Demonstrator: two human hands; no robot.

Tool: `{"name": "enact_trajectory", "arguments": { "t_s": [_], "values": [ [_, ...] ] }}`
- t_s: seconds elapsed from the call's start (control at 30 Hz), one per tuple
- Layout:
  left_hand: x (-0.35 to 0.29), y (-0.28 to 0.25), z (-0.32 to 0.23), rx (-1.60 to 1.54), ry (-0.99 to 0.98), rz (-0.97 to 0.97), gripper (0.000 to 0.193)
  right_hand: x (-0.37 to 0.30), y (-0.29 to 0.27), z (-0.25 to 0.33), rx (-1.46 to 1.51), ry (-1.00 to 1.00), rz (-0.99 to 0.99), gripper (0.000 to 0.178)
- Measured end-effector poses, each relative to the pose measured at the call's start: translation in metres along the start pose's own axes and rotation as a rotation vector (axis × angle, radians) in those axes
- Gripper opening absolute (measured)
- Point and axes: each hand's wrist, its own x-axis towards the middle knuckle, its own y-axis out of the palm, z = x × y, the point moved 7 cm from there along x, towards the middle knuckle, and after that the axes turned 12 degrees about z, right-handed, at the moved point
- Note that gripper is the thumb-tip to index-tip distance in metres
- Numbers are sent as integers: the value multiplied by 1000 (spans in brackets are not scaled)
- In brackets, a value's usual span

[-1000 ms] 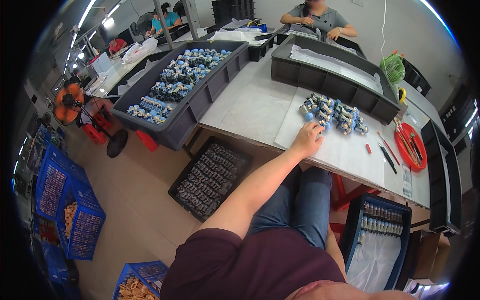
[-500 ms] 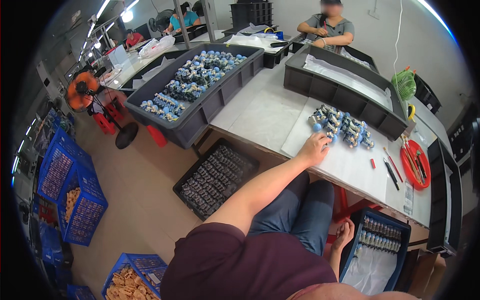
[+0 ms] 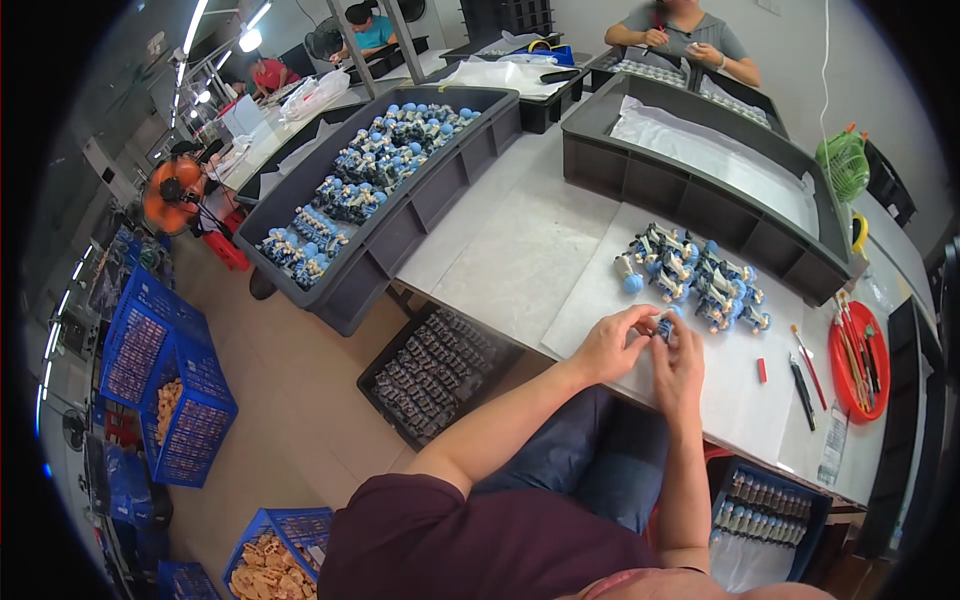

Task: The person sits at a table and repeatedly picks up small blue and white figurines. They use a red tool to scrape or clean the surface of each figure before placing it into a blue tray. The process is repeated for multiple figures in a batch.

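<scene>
L hand (image 3: 607, 348) & R hand (image 3: 682, 368) meet over the desk (image 3: 480, 240) nr its front edge, thumbs and fingertips pinched in on 1 blue-and-white figurine (image 3: 667, 323) btwn them; gap only as wide as the pc. Exact finger contact part hidden, tilt can't tell. R wrist crosses the desk's front edge.

Under hands: white sheet (image 3: 600, 290), its L edge running back from the front edge. Just beyond the hands, figurine pile (image 3: 692, 270) on same sheet, apart from the grey tray (image 3: 690, 210) behind, so hands sit btwn pile and front edge w/ little room fwd. Open desk top runs L from sheet to the big grey bin (image 3: 430, 205); more room R of the hands, as far as the tools.

Counts: 2 hands, 1 figurine held; pile too tangled to count. R side: 1 red stub (image 3: 762, 370), 1 black pen-like tool (image 3: 802, 393), 1 red-handled brush (image 3: 812, 372), then 1 red dish (image 3: 883, 375) w/ several brushes, no. unclear. Big bin: heaped figurines, too many to count. Below desk, R: 1 blue tray (image 3: 818, 530), 2 rows of figurines visible. Across desk: 1 co-worker (image 3: 690, 35).
</scene>
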Motion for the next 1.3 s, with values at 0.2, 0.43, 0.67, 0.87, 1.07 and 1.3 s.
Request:
{"name": "enact_trajectory", "arguments": {
  "t_s": [0.2, 0.43, 0.67, 0.87, 1.07, 1.3],
  "values": [
    [0, -5, 11, -69, -26, 21, 28, -2, 5, 6, -151, -176, -21, 29],
    [3, -8, 14, -40, -86, -30, 23, -7, -2, -29, 211, 4, -106, 22],
    [34, 10, 18, -636, -167, 51, 34, -8, -1, -34, 598, -1, -75, 17],
    [33, 15, 43, -838, -303, -45, 27, -3, -1, -28, 378, 110, 51, 20],
    [30, 11, 41, -943, -298, -44, 29, -4, 4, -36, 461, 43, -3, 27],
    [30, 9, 41, -998, -230, -17, 27, -2, 4, -28, 484, 22, 12, 35]
  ]
}}
